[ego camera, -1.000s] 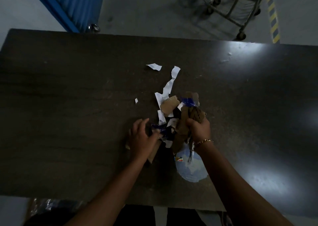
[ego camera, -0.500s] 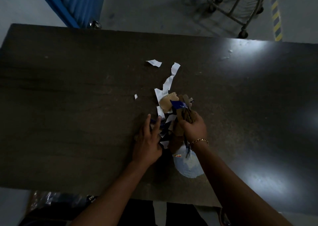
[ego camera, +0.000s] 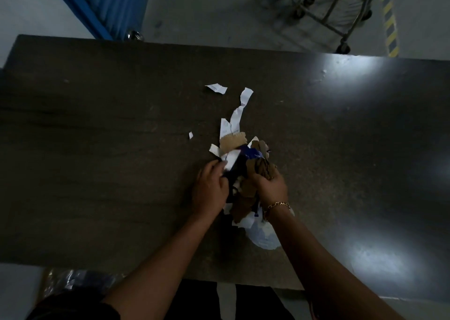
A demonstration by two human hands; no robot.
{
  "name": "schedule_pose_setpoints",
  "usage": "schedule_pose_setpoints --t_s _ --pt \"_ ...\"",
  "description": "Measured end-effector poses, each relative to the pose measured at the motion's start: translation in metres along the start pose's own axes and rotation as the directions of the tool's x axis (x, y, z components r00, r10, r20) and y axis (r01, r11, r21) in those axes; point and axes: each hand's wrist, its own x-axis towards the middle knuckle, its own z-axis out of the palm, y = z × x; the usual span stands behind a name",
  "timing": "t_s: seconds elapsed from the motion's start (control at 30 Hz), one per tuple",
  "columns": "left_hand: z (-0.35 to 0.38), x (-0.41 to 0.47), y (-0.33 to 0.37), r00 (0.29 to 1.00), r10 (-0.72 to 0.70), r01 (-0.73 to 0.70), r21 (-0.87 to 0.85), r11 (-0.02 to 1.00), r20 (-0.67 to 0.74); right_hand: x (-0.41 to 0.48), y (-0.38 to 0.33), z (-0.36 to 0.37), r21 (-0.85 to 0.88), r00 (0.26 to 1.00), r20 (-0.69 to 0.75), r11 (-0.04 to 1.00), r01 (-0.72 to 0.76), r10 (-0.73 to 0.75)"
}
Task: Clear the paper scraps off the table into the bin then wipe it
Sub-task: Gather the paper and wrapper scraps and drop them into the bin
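A bunch of paper scraps (ego camera: 246, 164), brown, white and blue, sits gathered at the middle of the dark table (ego camera: 97, 173). My left hand (ego camera: 210, 188) grips the bunch from the left, fingers on a white and dark blue piece. My right hand (ego camera: 270, 185), with a gold bracelet, clutches brown scraps on the right side. A long white strip (ego camera: 239, 111) trails away from the pile. A separate white scrap (ego camera: 216, 88) lies farther back and a tiny bit (ego camera: 191, 135) lies to the left. A pale rounded piece (ego camera: 264, 237) lies under my right wrist.
A crinkled plastic bag (ego camera: 78, 280) shows below the table's near edge at the left. A metal trolley (ego camera: 326, 8) stands on the floor beyond the table. A blue shutter (ego camera: 104, 5) is at the back left. Bright glare spots mark the table's right side.
Both hands have drawn together, squeezing the scraps into a tighter bunch. My left hand moved right and closed on the pile. The loose white scraps stayed put.
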Motion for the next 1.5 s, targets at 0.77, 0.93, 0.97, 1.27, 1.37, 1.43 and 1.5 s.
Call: schedule_pose_setpoints --t_s 0.77,0.93,0.97,1.27,1.37,1.43,1.5 --pt "0.034 -0.04 0.103 0.945 -0.285 0.288 -0.825 0.486 0.162 -0.009 -0.012 0.008 0.287 0.998 0.046 0.958 0.017 -0.031" --pt "0.037 -0.041 0.111 0.969 -0.218 0.233 -0.748 0.622 0.12 -0.013 -0.012 -0.002 0.365 0.996 -0.079 0.929 0.056 -0.029" --pt "0.035 -0.041 0.114 0.97 -0.195 0.236 -0.761 0.604 0.145 -0.013 -0.012 -0.006 0.407 0.996 -0.092 0.912 0.052 -0.015" --pt "0.036 -0.056 0.133 0.962 0.037 0.181 -0.731 0.657 0.272 -0.027 -0.006 -0.023 0.522 0.956 -0.289 0.83 0.199 -0.048" --pt "0.038 -0.067 0.141 0.949 0.093 0.164 -0.725 0.669 0.301 -0.038 -0.002 -0.035 0.564 0.934 -0.355 0.79 0.241 -0.032" --pt "0.043 -0.074 0.145 0.944 0.113 0.157 -0.723 0.672 0.31 -0.045 0.0 -0.043 0.564 0.918 -0.393 0.777 0.281 -0.047" --pt "0.05 -0.082 0.148 0.932 0.145 0.151 -0.72 0.677 0.332 -0.054 0.001 -0.052 0.561 0.906 -0.422 0.772 0.298 -0.044"
